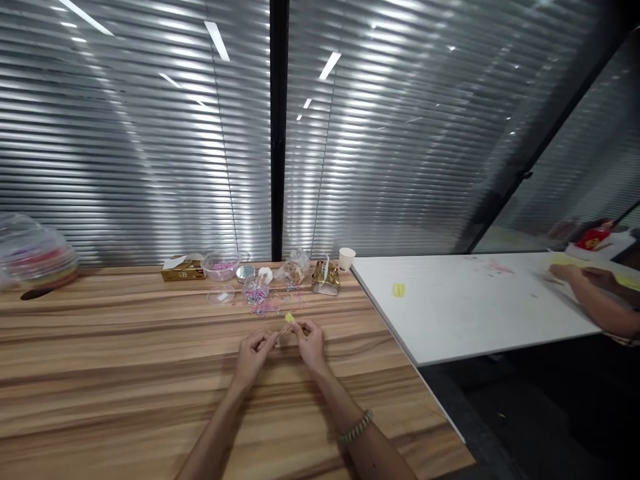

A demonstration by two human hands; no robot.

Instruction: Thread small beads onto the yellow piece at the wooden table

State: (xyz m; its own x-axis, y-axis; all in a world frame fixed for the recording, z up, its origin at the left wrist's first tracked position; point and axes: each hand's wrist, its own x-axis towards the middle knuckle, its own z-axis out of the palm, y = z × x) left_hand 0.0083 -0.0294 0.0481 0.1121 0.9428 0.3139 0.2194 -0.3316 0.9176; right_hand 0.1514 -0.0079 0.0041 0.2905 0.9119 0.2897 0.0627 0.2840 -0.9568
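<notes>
Over the wooden table (150, 373), my left hand (253, 351) pinches the end of a thin light strand (284, 330). The strand runs across to my right hand (310, 341), whose thumb and fingers are closed on a small yellow piece (289, 318). Whether this piece is paper or something else is too small to tell. Just beyond my hands lie loose pink, purple and blue beads (265, 307), spilled beside a clear cup of beads (256, 291). A beaded bracelet (356, 427) circles my right wrist.
Along the back stand a gold box (183, 269), a clear bowl (220, 265), a crumpled plastic bag (295, 267), a gold packet (326, 277) and a paper cup (347, 259). A white table (450, 313) adjoins at right, bearing a yellow note (399, 290); another person's hands (575, 273) work there.
</notes>
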